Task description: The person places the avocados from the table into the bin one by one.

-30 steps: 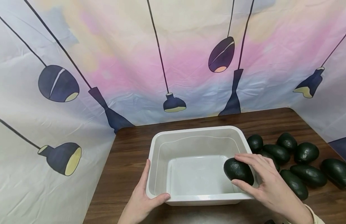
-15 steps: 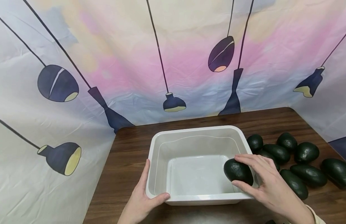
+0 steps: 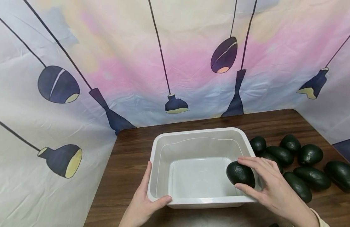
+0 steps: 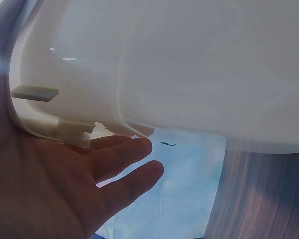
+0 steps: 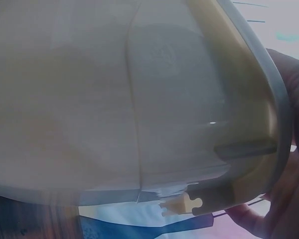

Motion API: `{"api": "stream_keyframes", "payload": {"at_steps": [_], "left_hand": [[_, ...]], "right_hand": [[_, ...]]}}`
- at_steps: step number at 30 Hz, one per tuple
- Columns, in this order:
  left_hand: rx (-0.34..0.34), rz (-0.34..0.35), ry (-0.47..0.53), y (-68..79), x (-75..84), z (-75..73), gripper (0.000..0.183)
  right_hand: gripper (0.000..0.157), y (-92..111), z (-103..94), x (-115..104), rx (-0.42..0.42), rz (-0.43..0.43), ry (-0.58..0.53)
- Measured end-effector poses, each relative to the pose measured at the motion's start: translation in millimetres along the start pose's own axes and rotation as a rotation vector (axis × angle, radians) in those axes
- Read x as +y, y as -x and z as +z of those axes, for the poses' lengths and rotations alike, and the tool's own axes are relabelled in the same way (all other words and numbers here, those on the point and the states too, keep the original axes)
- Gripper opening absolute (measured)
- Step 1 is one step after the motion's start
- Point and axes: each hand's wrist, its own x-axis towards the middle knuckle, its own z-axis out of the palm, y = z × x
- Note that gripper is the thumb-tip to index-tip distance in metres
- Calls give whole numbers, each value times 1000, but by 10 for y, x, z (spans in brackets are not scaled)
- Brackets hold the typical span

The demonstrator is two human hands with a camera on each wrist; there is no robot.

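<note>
Bare left hand (image 3: pixel 142 197): we log thumb stretched toward the right, index finger straight and pointing forward. From its wrist camera we see the palm and two extended fingers, slightly apart. Bare right hand (image 3: pixel 269 185): back upward, fingers arched, thumb opposed below, gripping. We note a cream fabric sleeve (image 3: pixel 319 218) at that wrist.

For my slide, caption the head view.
Left hand grips a white tub; right hand holds an avocado at its opening, more avocados on the table.
</note>
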Motion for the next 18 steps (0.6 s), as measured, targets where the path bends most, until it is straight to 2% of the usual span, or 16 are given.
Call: {"api": "stream_keyframes", "payload": {"at_steps": [18], "left_hand": [[-12,-4,45,-2,0,1,114]], "right_hand": [[71,0,13,-11,-1,-3,6]]}}
